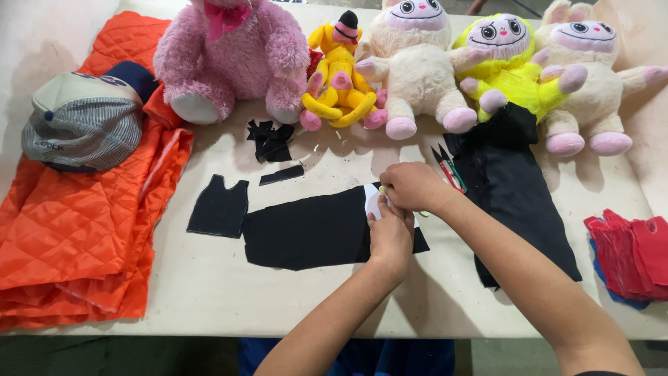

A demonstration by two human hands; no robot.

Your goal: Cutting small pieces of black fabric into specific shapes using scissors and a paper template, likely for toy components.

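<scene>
Fabric: black fabric sheet (306,233) lay flat on the cream table (209,292), and both hands met at its right end.
Template: a small white paper pattern (374,202) rested on that right end, mostly covered by the hands.
Left hand: the left hand (390,237) pressed down flat on the pattern and the sheet, fingers close together, clamping nothing.
Right hand: the right hand (414,186) was curled just above the left, fingers pinched together at the pattern's edge; whatever it gripped was too hidden to name.
Finished piece: a vest-shaped black cutout (219,207) lay just left of the sheet, already cut free.
Offcuts: a narrow black strip (282,175) and a heap of black scraps (271,141) lay above the sheet's left part.
Progress: judging by these, one shape was out, the next looked only at the marking or placing stage, and most of the sheet was uncut.
Snips: red-handled thread snips (449,169) lay right of the sheet, beside a folded black cloth (515,195).
Further out: plush toys (417,63) lined the far edge beyond the sheet, orange quilted fabric (76,216) with a striped cap (83,125) lay far left, and red cut pieces (633,254) far right.
</scene>
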